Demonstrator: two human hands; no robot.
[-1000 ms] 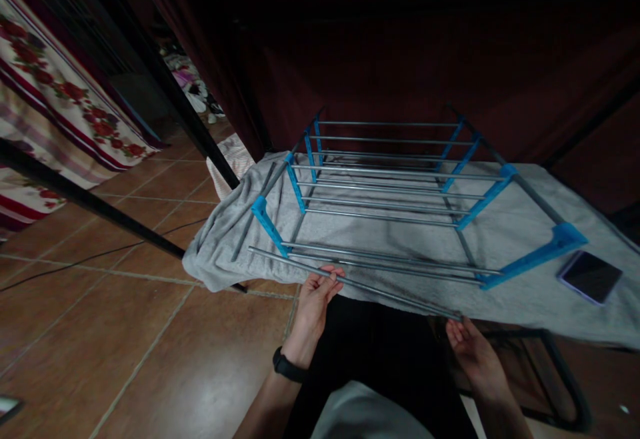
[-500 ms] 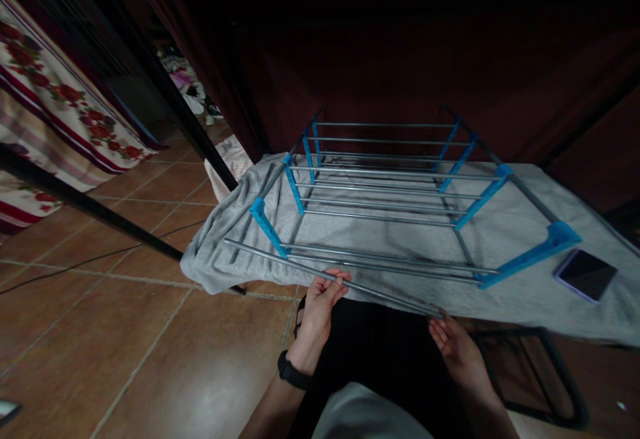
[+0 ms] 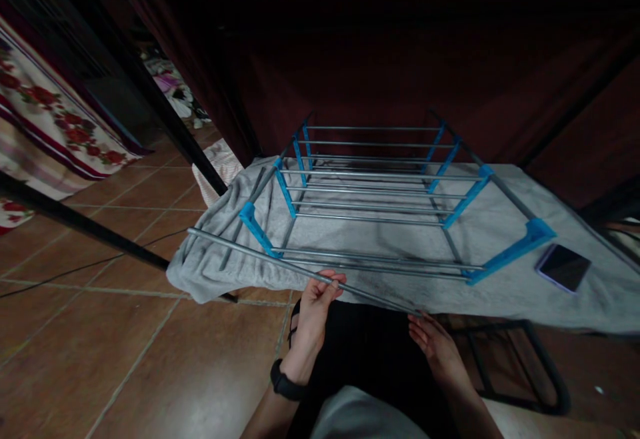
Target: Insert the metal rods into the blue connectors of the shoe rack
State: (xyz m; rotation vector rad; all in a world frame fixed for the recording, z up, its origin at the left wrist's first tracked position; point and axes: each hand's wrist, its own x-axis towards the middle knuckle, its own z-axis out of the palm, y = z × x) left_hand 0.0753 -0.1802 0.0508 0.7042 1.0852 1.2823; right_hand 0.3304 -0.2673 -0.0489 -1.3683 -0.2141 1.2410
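A thin grey metal rod (image 3: 235,247) slants across in front of me, its left end higher than its right. My left hand (image 3: 320,299), with a black band on the wrist, pinches it near the middle. Closed around the rod's right end are the fingers of my right hand (image 3: 434,342), which partly hide that tip. Just beyond the rod stands a rack of metal bars with blue plastic brackets (image 3: 507,258). Its nearest bars (image 3: 380,262) run between the lowest ends of the front brackets.
The rack rests on a grey cloth (image 3: 505,302) over a raised surface. A phone (image 3: 563,267) lies at the right. Black metal poles (image 3: 95,226) cross the left side, with a floral curtain (image 3: 70,126) behind. A black frame (image 3: 545,366) stands below right.
The rod's left end has swung nearer and further left, and both hands still hold it. The whole view has shifted slightly, moving the rack and phone leftward in the picture.
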